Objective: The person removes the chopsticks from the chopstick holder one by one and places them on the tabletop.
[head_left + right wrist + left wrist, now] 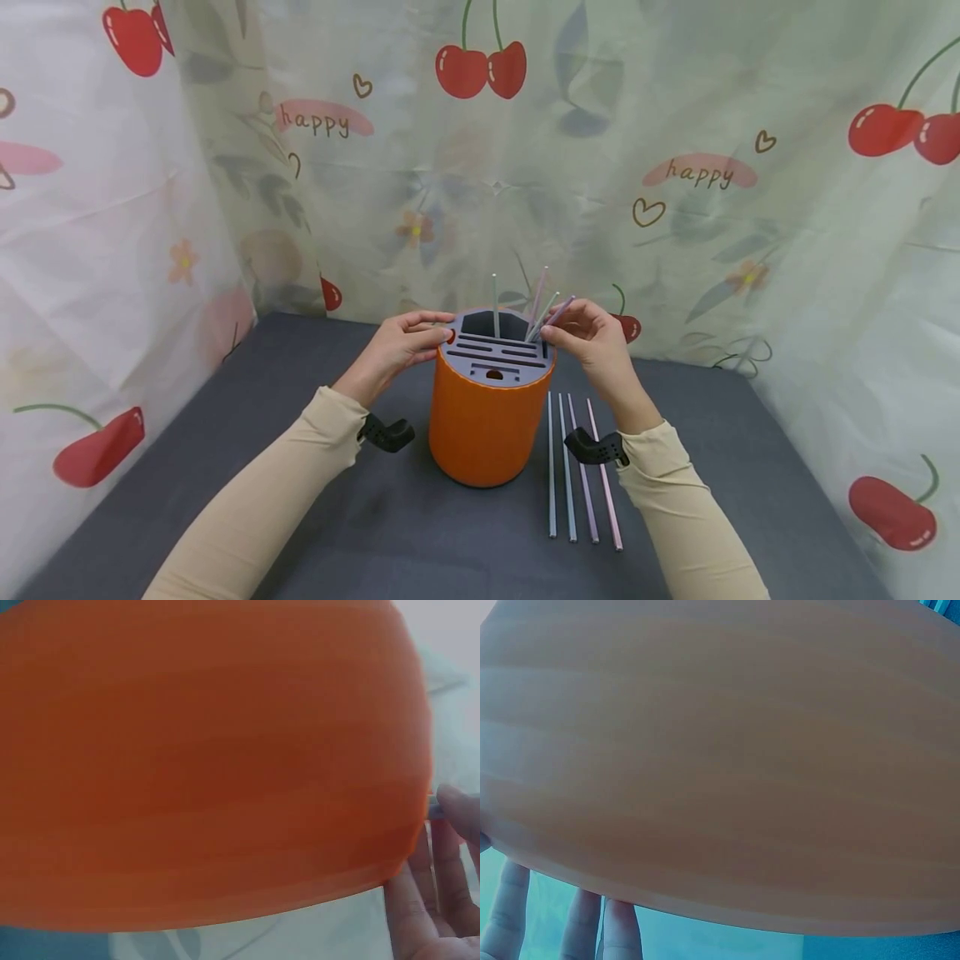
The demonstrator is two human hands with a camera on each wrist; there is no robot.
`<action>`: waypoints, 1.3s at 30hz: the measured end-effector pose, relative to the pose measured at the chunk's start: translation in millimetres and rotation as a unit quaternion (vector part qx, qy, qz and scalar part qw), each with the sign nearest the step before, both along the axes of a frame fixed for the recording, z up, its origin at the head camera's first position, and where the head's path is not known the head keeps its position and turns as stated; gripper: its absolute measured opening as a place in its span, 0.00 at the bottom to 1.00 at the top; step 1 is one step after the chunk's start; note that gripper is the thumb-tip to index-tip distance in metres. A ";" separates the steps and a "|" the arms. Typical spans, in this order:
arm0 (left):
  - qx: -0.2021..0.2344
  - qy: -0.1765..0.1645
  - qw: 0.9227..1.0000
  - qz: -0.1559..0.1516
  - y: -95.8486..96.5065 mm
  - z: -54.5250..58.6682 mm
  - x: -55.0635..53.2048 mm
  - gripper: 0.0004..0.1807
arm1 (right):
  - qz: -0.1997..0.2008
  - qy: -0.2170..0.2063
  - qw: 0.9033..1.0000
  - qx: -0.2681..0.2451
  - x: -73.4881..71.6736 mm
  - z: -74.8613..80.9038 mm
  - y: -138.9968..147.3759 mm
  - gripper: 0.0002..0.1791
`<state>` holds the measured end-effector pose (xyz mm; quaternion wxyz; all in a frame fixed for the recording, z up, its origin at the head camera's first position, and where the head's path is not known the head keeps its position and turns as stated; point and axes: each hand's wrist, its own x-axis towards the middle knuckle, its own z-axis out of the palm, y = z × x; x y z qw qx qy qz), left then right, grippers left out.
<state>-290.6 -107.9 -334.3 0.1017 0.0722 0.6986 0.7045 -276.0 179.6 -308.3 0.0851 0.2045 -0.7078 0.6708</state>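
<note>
An orange cylindrical utensil holder [486, 425] with a grey slotted top [498, 358] stands upright on the table. At its left rim my left hand [393, 350] grips it, thumb on the top edge; fingers [620, 930] show past the wall in the left wrist view. My right hand [596, 342] is at the right rim, thumb and fingers pinching a thin chopstick [562, 308] that leans out of the back opening. Beside it, a pink chopstick [538, 293] and a pale green one [549, 307] lean together. Another chopstick [495, 304] rises upright in the middle.
Several pastel chopsticks, among them a pink one [604, 479] and a blue one [552, 467], lie side by side on the dark tabletop [420, 542], right of the holder. A cherry-print curtain [420, 167] encloses the table at the back and sides.
</note>
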 end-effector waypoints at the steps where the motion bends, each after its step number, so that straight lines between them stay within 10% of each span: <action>1: 0.000 0.001 1.000 0.000 -0.1 -0.1 0.1 0.22 | -0.003 0.004 1.000 0.002 -0.3 -0.3 -0.4 0.10; 11: -0.005 0.002 1.000 0.006 0.6 0.8 0.1 0.21 | -0.007 0.101 0.991 -0.084 8.9 37.3 4.3 0.13; 22: 0.000 0.000 1.000 0.008 -0.4 -0.2 -0.3 0.21 | -0.067 0.147 0.934 -0.320 26.4 98.8 52.8 0.17; 26: -0.003 -0.003 1.000 0.010 -0.2 -0.1 0.1 0.21 | -0.110 0.088 0.950 -0.280 17.6 73.5 72.1 0.21; 32: 0.006 -0.004 1.000 0.004 -0.6 -0.6 1.0 0.20 | -0.138 -0.039 0.987 -0.077 -4.9 -11.5 93.4 0.23; 39: 0.005 -0.001 1.000 0.001 -0.6 0.0 1.3 0.20 | -0.137 -0.173 0.965 0.140 -17.3 -88.9 96.9 0.26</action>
